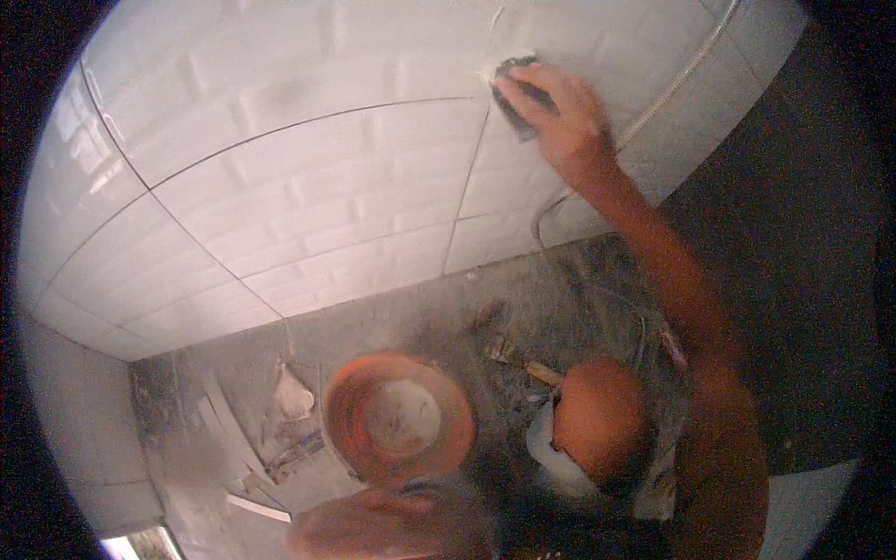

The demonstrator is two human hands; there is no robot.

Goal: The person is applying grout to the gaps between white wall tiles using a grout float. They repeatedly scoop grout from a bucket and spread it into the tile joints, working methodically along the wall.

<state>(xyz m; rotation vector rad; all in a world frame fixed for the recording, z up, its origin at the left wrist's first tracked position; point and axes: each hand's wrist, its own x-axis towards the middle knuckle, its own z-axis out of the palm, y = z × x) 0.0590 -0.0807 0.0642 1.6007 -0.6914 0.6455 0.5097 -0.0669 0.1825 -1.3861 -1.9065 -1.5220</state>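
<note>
My right hand (571, 117) is raised to the white tiled wall (355, 177). It grips a dark, flat pad (525, 103), pressed against the tiles beside a grout line; whether this is a sponge or a small float is not clear. Whitish smears show around the pad's upper edge. Low in the picture, my left hand (387, 521) is blurred, close to the near rim of an orange bowl (457, 401). A pale grey residue covers the bowl's bottom. The left fingers are too smeared to make out, with something dark at their upper edge.
A brush-like tool (504, 351) lies on the dusty grey floor (411, 322). Left of the bowl are a pale trowel-shaped piece (294, 394) and long thin strips (229, 420). A thin hose (672, 89) runs along the wall. My bent knee (602, 420) is right of the bowl.
</note>
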